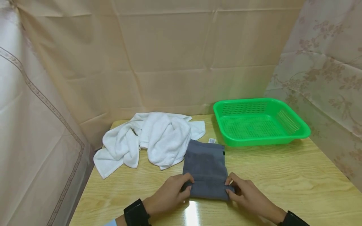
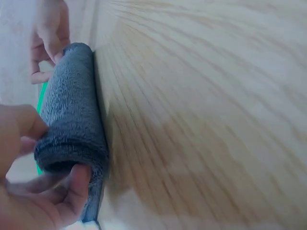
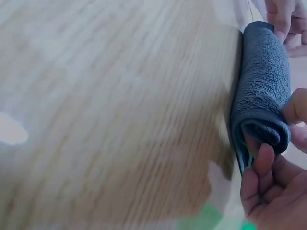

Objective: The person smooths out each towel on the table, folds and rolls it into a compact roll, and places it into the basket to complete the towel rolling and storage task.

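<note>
Firmly, left hand and right hand pinching rolled grey towel ends.

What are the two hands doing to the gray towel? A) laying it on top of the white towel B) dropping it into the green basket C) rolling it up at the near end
C: the left hand and right hand each pinch one end of a roll at the near edge of the gray towel, while its far part lies flat on the table.
</note>
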Demonstrator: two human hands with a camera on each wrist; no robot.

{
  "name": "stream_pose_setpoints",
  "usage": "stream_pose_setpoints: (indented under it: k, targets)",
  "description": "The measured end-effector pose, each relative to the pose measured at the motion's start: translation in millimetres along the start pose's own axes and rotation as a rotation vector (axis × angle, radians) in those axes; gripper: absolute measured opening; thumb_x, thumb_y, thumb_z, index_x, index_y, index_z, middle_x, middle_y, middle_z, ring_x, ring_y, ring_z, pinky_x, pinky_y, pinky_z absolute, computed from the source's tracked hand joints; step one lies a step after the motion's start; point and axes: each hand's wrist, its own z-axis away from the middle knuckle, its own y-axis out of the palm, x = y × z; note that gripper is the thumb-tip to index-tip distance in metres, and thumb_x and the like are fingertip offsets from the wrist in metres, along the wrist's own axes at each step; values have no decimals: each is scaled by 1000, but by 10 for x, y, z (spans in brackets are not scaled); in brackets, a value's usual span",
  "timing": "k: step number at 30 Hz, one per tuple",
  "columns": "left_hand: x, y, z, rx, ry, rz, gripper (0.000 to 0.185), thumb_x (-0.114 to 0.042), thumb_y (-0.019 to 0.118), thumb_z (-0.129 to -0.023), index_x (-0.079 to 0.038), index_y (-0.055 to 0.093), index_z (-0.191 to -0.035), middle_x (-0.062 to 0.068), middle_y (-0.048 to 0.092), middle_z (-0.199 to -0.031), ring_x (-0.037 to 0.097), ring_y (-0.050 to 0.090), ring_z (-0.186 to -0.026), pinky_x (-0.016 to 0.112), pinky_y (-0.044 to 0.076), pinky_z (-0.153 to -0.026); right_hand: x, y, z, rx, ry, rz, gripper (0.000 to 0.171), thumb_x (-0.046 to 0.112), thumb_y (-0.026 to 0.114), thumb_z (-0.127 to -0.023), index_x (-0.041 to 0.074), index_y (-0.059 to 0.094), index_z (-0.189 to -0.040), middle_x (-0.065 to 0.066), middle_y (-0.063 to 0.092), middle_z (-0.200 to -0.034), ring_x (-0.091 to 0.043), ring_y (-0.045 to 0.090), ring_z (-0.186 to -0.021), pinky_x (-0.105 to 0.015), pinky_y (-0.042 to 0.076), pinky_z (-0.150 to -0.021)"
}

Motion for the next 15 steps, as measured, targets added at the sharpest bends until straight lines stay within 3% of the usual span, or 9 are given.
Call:
stream_pose_setpoints:
  k: [4,8,12,15]
  targets:
    - [-26,-11,-13,-72,38,-96,8,-12,68,-97,-17,72,-102,-7,59,-101,1,53,-85,15,46,-72,-2,-1,-28,-57,-8,97,12,16,71,-99,26,65,-100,16,60,-85,0,49,-68,-23,45,-57]
    - [-50,-37,-19,-76,127,-278,6,-19,72,-97,-18,78,-100,-7,58,-100,5,47,-84,17,40,-72,5,24,-28,-183,-179,345,23,10,80,-88,30,69,-90,15,53,-94,-2,44,-77,-20,41,-61]
    - [-56,-64,-1,-25,208,-392,22,-32,80,-91,-17,77,-106,-6,58,-106,10,47,-91,22,38,-75,39,79,-28,-248,-383,595,6,22,79,-90,20,74,-89,7,55,-98,-7,45,-82,-24,45,-65]
    - [-50,-67,10,6,253,-427,31,-32,85,-86,-13,74,-108,-4,60,-109,12,52,-98,26,41,-79,85,124,-17,-220,-432,714,26,37,79,-90,12,74,-94,2,58,-100,-13,48,-86,-32,46,-70]
